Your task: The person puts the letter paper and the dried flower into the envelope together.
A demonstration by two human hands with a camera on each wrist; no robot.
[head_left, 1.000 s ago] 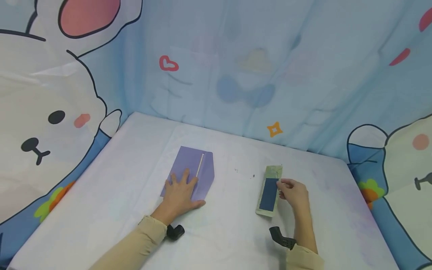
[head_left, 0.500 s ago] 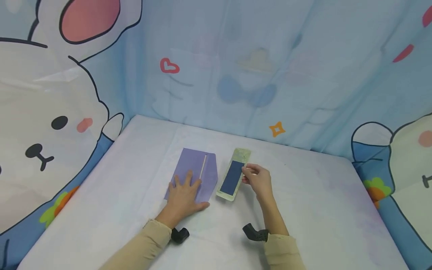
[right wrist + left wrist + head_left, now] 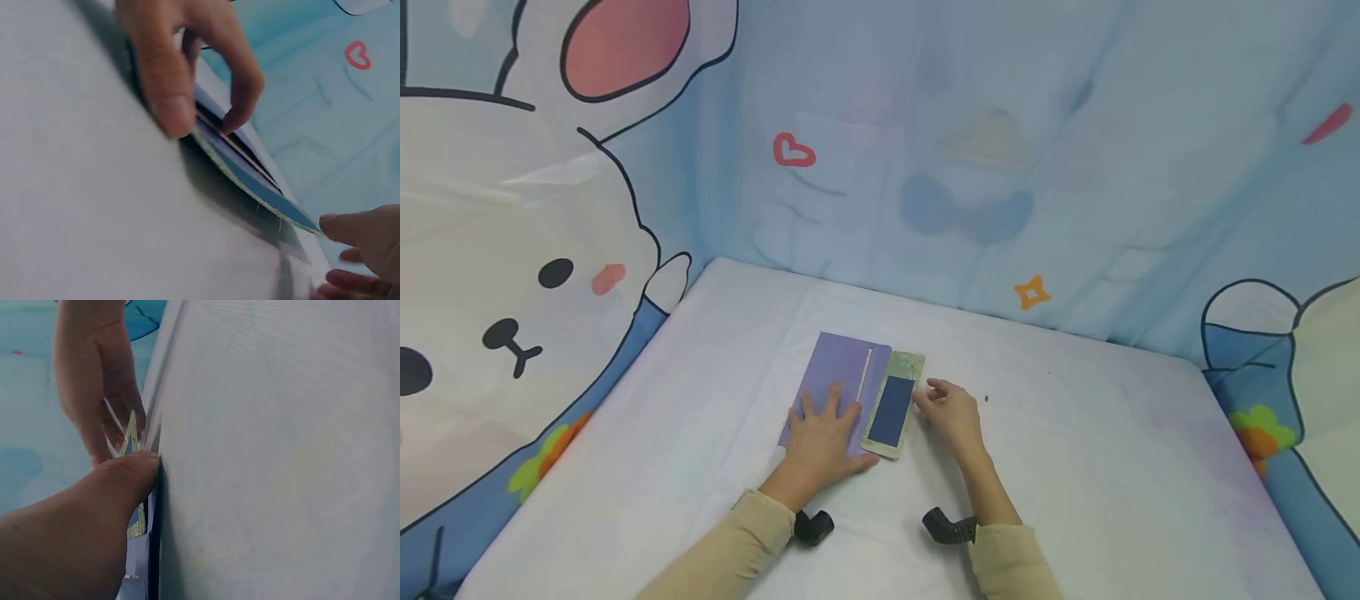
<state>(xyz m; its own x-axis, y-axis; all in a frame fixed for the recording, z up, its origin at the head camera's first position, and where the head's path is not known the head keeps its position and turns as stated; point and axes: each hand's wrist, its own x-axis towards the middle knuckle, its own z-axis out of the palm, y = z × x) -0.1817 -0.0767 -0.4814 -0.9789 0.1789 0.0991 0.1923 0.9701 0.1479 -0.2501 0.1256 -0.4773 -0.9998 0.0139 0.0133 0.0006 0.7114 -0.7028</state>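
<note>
A purple envelope [image 3: 833, 367], with a pale strip [image 3: 865, 375] near its right side, lies on the white table. My left hand [image 3: 822, 440] rests on its lower part with the fingers spread and the thumb pointing right. My right hand [image 3: 951, 414] pinches the right edge of a pale green strip with a dark blue rectangle, the green card [image 3: 892, 410]. In the head view this card overlaps the right side of the envelope. Loose threads hang from the card's edge in the right wrist view, where the right hand's thumb [image 3: 340, 226] meets its corner.
A white cloth covers the table [image 3: 1097, 483]. Behind it hangs a light blue curtain [image 3: 865, 200] printed with cartoon bears. A small dark speck [image 3: 987, 398] lies right of my right hand. Black wrist cameras [image 3: 950, 527] sit at both cuffs.
My right hand has carried the green card leftward from the right part of the table, tilting it slightly, until it overlaps the envelope. My left hand has stayed spread on the envelope.
</note>
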